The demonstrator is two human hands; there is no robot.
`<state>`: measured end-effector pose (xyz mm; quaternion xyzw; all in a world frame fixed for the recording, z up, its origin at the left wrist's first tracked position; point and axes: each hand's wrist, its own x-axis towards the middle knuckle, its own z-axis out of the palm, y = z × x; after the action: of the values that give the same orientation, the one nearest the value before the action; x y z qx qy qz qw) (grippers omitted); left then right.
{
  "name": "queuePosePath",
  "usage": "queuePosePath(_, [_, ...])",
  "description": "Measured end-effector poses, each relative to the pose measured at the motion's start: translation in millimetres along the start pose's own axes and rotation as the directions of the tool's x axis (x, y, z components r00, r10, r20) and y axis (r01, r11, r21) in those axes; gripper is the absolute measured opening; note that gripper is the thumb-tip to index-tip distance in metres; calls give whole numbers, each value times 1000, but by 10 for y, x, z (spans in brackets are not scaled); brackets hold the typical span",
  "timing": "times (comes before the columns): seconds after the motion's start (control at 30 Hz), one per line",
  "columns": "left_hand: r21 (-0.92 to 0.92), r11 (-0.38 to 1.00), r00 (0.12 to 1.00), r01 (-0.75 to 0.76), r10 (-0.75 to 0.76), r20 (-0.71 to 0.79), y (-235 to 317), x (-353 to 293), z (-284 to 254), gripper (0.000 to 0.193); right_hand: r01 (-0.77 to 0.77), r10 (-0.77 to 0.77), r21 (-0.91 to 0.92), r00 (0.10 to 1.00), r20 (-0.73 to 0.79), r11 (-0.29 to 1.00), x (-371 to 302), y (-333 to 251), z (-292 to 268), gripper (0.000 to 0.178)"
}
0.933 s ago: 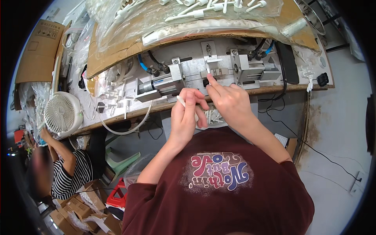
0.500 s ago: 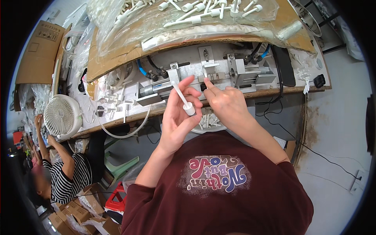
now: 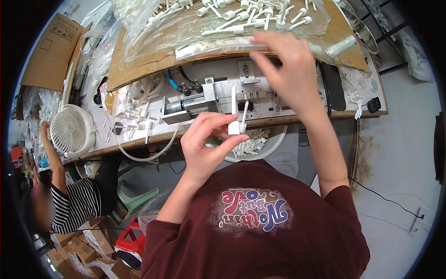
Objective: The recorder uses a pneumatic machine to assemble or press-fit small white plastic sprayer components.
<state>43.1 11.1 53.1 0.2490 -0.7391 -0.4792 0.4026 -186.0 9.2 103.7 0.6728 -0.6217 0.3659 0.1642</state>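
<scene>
Thumb and fingertips of my left hand [image 3: 197,146], head view, pinch a white capped plastic stick [image 3: 234,102] by its cap, stem up, just in front of the metal clamping fixture [image 3: 211,97]. Second white stem [image 3: 245,113] stands close beside it; can't tell whether I grip that too. My right hand [image 3: 283,58], blurred, thumb well apart from fingers, is over the front of the cardboard sheet [image 3: 139,69], near heaped white capped sticks [image 3: 241,16]; contact unclear. Below the bench edge [image 3: 272,122]: white basin [image 3: 282,138] of white parts [image 3: 251,148].
</scene>
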Motion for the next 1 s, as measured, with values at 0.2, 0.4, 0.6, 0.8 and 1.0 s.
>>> queuePosePath(0.2, [346, 930, 992, -125, 109, 66, -280, 8, 241, 30, 266, -214, -295, 957, 196, 918, 734, 397, 336, 18])
queuePosePath(0.4, [645, 709, 957, -285, 242, 158, -494, 39, 400, 32, 384, -227, -326, 875, 428, 864, 1020, 874, 780, 14])
queuePosePath(0.6, [693, 641, 944, -330, 229, 238, -511, 43, 451, 29, 474, -274, -278, 798, 538, 835, 1029, 776, 657, 12])
queuePosePath(0.8, [686, 640, 938, -346, 229, 260, -500, 148, 445, 29, 264, -201, -154, 920, 337, 952, 958, 761, 543, 7])
queuePosePath(1.0, [688, 654, 949, -316, 215, 232, -474, 154, 444, 28, -123, 96, 195, 986, 139, 973, 993, 675, 339, 9])
